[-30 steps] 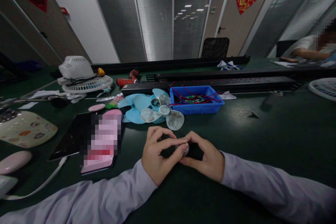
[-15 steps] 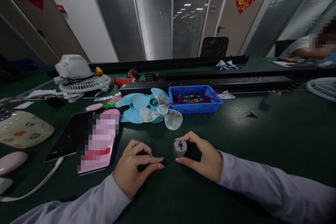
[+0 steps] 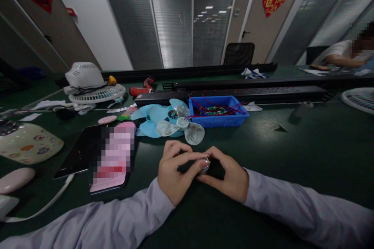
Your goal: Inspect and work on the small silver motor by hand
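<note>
Between my two hands stands a small metal motor (image 3: 205, 169), a short silvery cylinder. My right hand (image 3: 229, 173) grips it from the right, with thumb and fingers closed round its side. From the left, my left hand (image 3: 178, 173) reaches over it, thumb and index finger pinched together at its top end. Whatever lies between those two fingertips is too small or hidden to name. The left fingers cover much of the motor's top face.
Beyond my hands lie blue and grey fan blades (image 3: 166, 118) and a blue bin (image 3: 224, 120) of wired circuit boards. A phone (image 3: 108, 186) and a black tablet (image 3: 73, 159) lie left. Farther back are a fan head (image 3: 86, 76), a drill (image 3: 142, 89) and black rails (image 3: 251, 93).
My left hand has moved right, from beside the motor onto its top. My right hand keeps hold of the motor in about the same place.
</note>
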### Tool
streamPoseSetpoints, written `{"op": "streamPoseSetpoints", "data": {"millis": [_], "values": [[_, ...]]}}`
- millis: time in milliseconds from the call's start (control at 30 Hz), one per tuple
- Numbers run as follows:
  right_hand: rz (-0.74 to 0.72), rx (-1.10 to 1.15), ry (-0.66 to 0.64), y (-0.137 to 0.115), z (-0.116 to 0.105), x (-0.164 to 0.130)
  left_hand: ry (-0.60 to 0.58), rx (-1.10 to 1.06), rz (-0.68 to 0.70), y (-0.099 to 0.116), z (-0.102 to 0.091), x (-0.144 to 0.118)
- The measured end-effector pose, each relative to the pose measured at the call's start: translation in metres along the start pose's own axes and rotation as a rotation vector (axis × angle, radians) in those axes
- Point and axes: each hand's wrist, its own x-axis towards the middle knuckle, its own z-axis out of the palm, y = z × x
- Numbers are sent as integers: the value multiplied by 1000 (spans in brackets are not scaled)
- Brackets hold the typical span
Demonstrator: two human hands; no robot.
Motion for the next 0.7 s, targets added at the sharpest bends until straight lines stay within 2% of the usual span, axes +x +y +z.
{"op": "streamPoseSetpoints", "data": {"millis": [67,267,700], "values": [[-1,10,3,-1,0,0,-19,15,-14,0,0,0],[-3,8,13,0,0,0,20,87,-2,-1,-4,0],[-15,3,6,0,-1,0,-75,120,64,-1,-6,0]]}}
